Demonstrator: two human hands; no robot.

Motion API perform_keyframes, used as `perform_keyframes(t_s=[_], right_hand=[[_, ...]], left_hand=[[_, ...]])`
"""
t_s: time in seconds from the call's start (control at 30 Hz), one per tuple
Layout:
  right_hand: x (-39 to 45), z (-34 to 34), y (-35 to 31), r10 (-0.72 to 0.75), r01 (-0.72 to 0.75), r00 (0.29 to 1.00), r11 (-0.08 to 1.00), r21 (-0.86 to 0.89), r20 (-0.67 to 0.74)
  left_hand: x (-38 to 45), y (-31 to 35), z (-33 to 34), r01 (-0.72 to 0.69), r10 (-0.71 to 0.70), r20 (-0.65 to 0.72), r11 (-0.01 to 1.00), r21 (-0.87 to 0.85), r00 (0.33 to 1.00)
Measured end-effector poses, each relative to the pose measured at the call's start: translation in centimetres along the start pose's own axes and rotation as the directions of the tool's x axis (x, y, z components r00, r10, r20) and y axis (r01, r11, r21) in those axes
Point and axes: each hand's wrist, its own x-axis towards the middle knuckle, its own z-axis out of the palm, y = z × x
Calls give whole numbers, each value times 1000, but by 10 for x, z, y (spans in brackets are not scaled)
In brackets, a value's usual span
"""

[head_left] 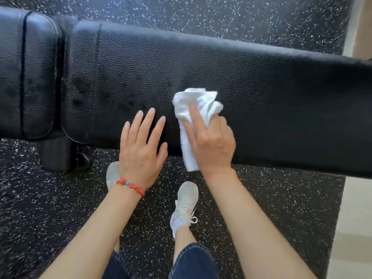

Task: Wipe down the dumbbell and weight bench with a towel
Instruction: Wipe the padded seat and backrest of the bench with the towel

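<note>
A long black padded weight bench (261,81) runs across the view from left to right. My right hand (211,141) grips a bunched white towel (195,105) and presses it onto the bench pad near its front edge. My left hand (141,150) lies flat on the pad just left of the towel, fingers spread, with a red bead bracelet on the wrist. Dark damp-looking spots mark the pad left of my hands. No dumbbell is in view.
The bench's black frame foot (58,156) stands on speckled black rubber flooring (281,208). My white sneakers (185,204) are on the floor right below the bench edge. A pale floor strip (354,218) borders the mat at the right.
</note>
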Motion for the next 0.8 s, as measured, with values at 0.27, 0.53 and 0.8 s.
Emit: perform_keyframes(t_s=[0.27, 0.53, 0.8], right_hand=[[17, 8, -33, 502, -506, 862, 858, 84, 64], [21, 16, -54, 68, -63, 998, 978, -197, 19], [32, 27, -134, 308, -306, 949, 951, -42, 61]], left_hand=[[-1, -63, -21, 75, -76, -59, 997, -23, 995], [0, -107, -28, -13, 13, 16, 1000, -23, 1000], [0, -110, -33, -35, 37, 17, 994, -102, 999]])
